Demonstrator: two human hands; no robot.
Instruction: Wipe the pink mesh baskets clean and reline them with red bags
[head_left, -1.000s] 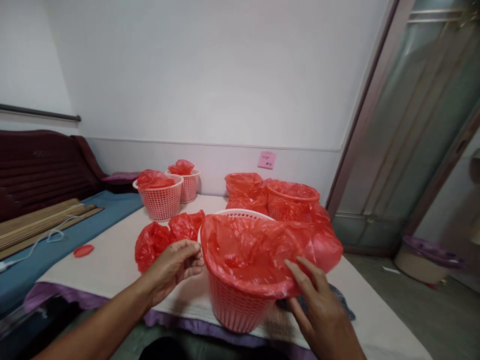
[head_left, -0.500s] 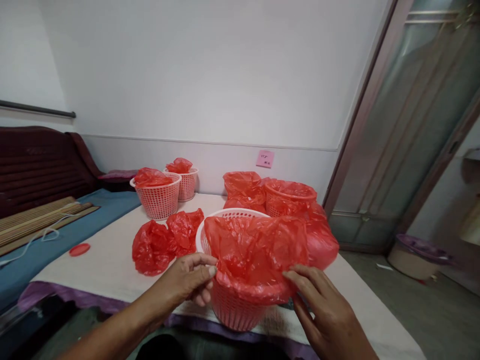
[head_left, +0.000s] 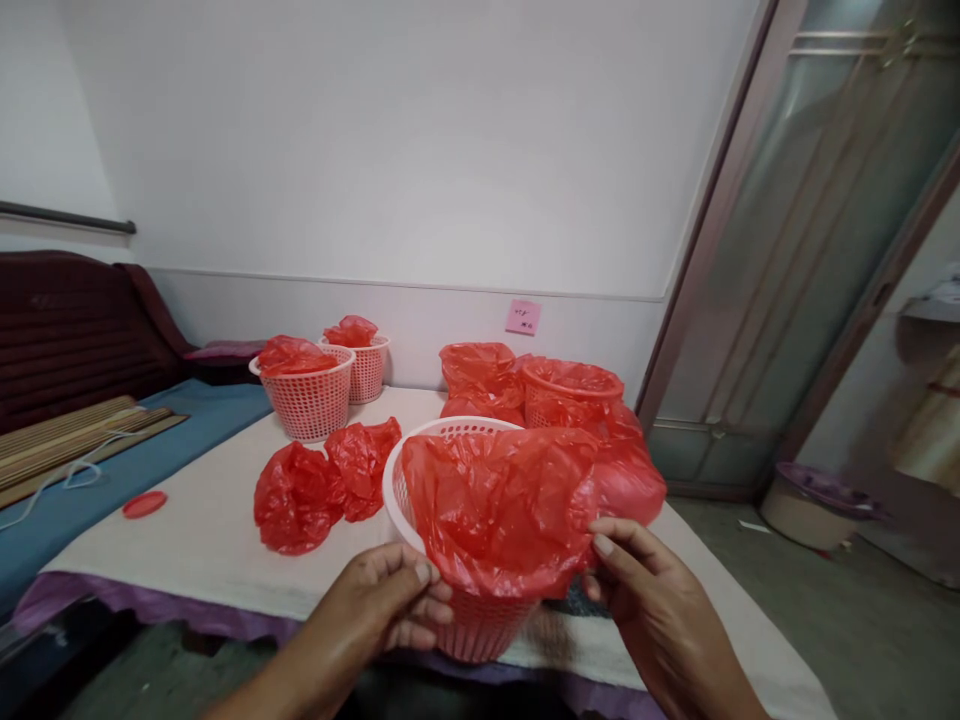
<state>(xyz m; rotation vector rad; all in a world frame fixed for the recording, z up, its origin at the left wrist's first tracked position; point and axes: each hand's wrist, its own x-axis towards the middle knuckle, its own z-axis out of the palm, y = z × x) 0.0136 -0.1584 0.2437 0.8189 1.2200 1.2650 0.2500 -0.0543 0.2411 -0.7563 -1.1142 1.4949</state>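
A pink perforated plastic basket (head_left: 466,628) stands at the near edge of the table, with a red plastic bag (head_left: 499,505) draped over its near rim and hanging inside. My left hand (head_left: 382,610) is closed, pinching the bag's edge at the basket's near left side. My right hand (head_left: 649,610) pinches the same bag's edge at the right side of the basket. Part of the white rim (head_left: 439,432) at the back left is bare.
Two crumpled red bags (head_left: 319,485) lie left of the basket. Two pink baskets (head_left: 309,395) with red bags stand at the back left; another lined basket (head_left: 574,390) and loose red bags sit behind. A red lid (head_left: 145,504) lies on the blue mat. A glass door is right.
Both hands have slid toward me along the rim, drawing the bag's edge in. The bag now covers less of the rim, and the back left of the rim shows bare.
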